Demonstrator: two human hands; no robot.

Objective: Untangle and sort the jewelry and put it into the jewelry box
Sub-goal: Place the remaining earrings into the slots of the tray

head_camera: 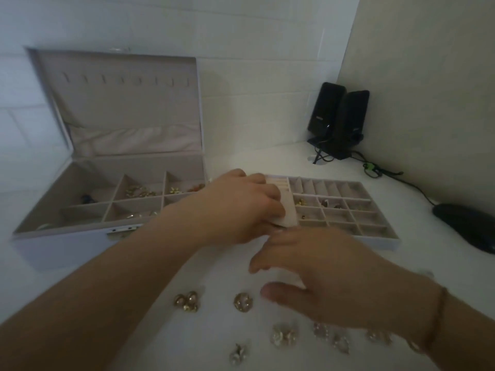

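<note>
The open jewelry box point(67, 245) stands at the left with its lid up, and gold pieces lie in its back compartments point(139, 191). To its right lies a divided tray point(375, 236) holding a few small pieces. My left hand point(241, 207) reaches over the tray's left end, its fingers curled round a pale ring pad point(288, 214). My right hand point(321, 274) hovers just in front of the tray with fingers spread and holds nothing. Several gold earrings lie loose on the white table, among them a pair point(187, 301) and a round one point(243, 302). The picture is blurred.
Two black speakers point(337, 121) stand in the back right corner, with cables trailing along the right wall. A black mouse point(466, 226) lies at the right edge. More loose earrings point(285, 334) are scattered near the table's front, some under my right wrist.
</note>
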